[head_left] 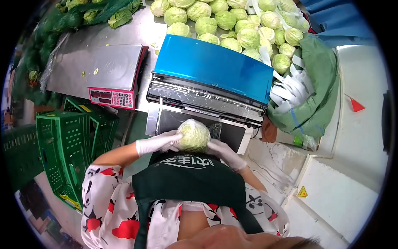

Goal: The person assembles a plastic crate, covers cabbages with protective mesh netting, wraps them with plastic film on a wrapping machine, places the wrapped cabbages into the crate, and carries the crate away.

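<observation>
A round green cabbage [193, 135] with clear film on it is held between my two gloved hands, close to the dark green apron. My left hand [162, 141], in a white glove, presses on its left side. On the right side lies my right hand [226, 154], also gloved, its fingertips against the cabbage and partly hidden. Just beyond is a film wrapping machine with a blue cover [213, 66], a film roller and a dark plate [232, 136].
A red-edged scale [114, 68] stands at the left on the metal table [70, 62]. Many cabbages [206, 25] are piled behind the machine. Green crates [64, 155] stand lower left. A green sack [317, 91] with white strips sits at the right.
</observation>
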Demonstrator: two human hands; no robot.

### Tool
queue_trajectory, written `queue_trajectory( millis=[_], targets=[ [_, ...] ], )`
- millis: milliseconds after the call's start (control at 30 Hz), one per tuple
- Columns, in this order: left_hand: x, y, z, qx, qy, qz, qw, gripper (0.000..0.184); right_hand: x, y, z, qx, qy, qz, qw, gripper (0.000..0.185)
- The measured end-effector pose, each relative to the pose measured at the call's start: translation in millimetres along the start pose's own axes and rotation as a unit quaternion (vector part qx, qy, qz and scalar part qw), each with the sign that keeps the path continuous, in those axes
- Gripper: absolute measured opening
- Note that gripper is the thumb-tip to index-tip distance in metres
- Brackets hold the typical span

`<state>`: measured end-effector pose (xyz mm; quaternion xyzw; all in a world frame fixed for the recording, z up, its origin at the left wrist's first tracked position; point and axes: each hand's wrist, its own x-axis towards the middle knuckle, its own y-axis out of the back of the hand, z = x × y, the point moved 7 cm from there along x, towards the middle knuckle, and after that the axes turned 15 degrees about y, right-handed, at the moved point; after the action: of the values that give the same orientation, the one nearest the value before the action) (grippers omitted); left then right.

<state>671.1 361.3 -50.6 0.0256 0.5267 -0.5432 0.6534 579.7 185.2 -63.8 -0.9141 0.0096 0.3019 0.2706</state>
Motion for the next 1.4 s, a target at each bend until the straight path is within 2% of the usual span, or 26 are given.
queue_trajectory(
  millis=[33,67,100,133,167,200,267,300,400,433,533,567,667,733,800,900,933,1000,1033,1100,1133,1167,1200,1267,1333,1400],
  targets=[
    [3.4,2.7,-1.9,-0.055,-0.014,-0.031,0.998,0.086,-11.8,21.3,-4.5,-0.179,0.058,0.027,0.982,0.051],
    [-5.5,8.4,-7.2,-0.051,-0.085,0.047,0.994,0.073,-23.8,34.1,-7.2,-0.348,0.114,0.056,0.929,0.049],
    [-11.8,19.1,-14.0,0.107,-0.129,0.179,0.969,0.064,-34.0,34.9,-18.2,-0.461,0.249,0.095,0.847,0.033],
    [-15.8,30.7,-22.4,0.263,-0.171,0.299,0.901,0.057,-43.6,38.0,-22.0,-0.478,0.334,0.143,0.8,0.018],
    [-28.4,31.2,-24.4,0.395,-0.29,0.436,0.755,0.044,-47.8,45.5,-13.4,-0.414,0.278,0.189,0.846,0.016],
    [-46.4,18.1,-9.2,0.448,-0.329,0.476,0.682,0.042,-50.9,50.7,-7.7,-0.349,0.222,0.231,0.881,0.018],
    [-55.9,24.0,-11.0,0.215,-0.263,0.416,0.843,0.04,-59.5,38.3,-38.0,-0.261,0.243,0.31,0.881,0.028],
    [-66.2,21.4,-4.0,0.166,-0.214,0.447,0.853,0.038,-57.7,47.2,-34.3,-0.149,0.255,0.296,0.908,0.034],
    [-57.8,47.1,-22.6,-0.012,-0.235,0.406,0.883,0.03,-71.9,65.0,-22.1,-0.232,0.111,0.336,0.906,0.031],
    [-42.9,47.9,-36.8,-0.065,-0.147,0.349,0.923,0.027,-68.3,74.6,-10.3,-0.442,0.194,0.316,0.817,0.032],
    [45.9,69.6,-137.4,-0.114,-0.025,0.191,0.975,0.02,-49.6,66.6,48.7,-0.654,0.113,0.208,0.718,0.032],
    [51.9,57.7,-129.2,0.09,0.134,0.206,0.965,0.024,-32.0,71.0,81.1,-0.663,0.074,0.161,0.727,0.033],
    [95.7,42.6,-103.2,0.151,-0.287,0.206,0.923,0.028,25.2,61.5,152.2,-0.579,0.043,0.059,0.812,0.032],
    [91.6,40.7,-103.8,0.417,-0.262,0.253,0.833,0.029,56.8,29.9,155.2,-0.347,0.075,0.024,0.934,0.031],
    [65.7,37.4,-76.4,0.597,-0.219,0.283,0.718,0.032,70.1,-10.0,133.5,-0.031,0.058,-0.02,0.998,0.03],
    [-10.6,15.7,17.5,0.418,-0.439,0.332,0.723,0.032,59.9,-62.8,76.2,0.19,0.014,-0.124,0.974,0.031],
    [-30.4,13.4,40.1,0.305,-0.408,0.346,0.788,0.036,53.8,-75.6,56.6,0.2,0.019,-0.148,0.968,0.032],
    [-46.1,12.5,65.6,-0.111,-0.367,0.221,0.897,0.048,43.8,-99.8,18.9,0.152,0.07,-0.181,0.969,0.034],
    [-52.6,-0.9,79.4,-0.029,-0.404,0.206,0.891,0.05,36.1,-111.1,-2.2,0.055,0.154,-0.179,0.97,0.034],
    [-67.9,-30.1,92.5,0.146,-0.465,0.102,0.867,0.056,36.0,-116.2,-13.3,-0.169,0.26,-0.154,0.938,0.03],
    [-64.5,-36.4,70.9,0.061,-0.346,-0.045,0.935,0.063,39.1,-94.7,-19.4,-0.362,0.263,-0.038,0.894,0.023],
    [-27.0,-15.3,17.1,-0.128,-0.175,-0.184,0.959,0.07,26.0,-95.3,-45.3,-0.596,0.242,-0.032,0.765,0.024],
    [-82.3,-47.1,47.1,-0.069,-0.241,-0.227,0.941,0.081,11.8,-90.5,-76.7,-0.789,0.202,-0.018,0.58,0.025],
    [-100.7,-38.1,24.2,-0.179,-0.203,-0.257,0.928,0.098,11.2,-20.2,-126.3,-0.677,0.334,0.13,0.643,0.02],
    [-100.1,22.5,-12.2,-0.259,-0.257,-0.121,0.923,0.079,-13.4,22.7,-205.6,-0.691,0.449,0.297,0.482,0.019],
    [-166.7,78.6,-41.0,-0.295,-0.448,-0.021,0.844,0.078,-12.5,89.9,-263.5,-0.659,0.455,0.388,0.457,0.018]
  ],
)
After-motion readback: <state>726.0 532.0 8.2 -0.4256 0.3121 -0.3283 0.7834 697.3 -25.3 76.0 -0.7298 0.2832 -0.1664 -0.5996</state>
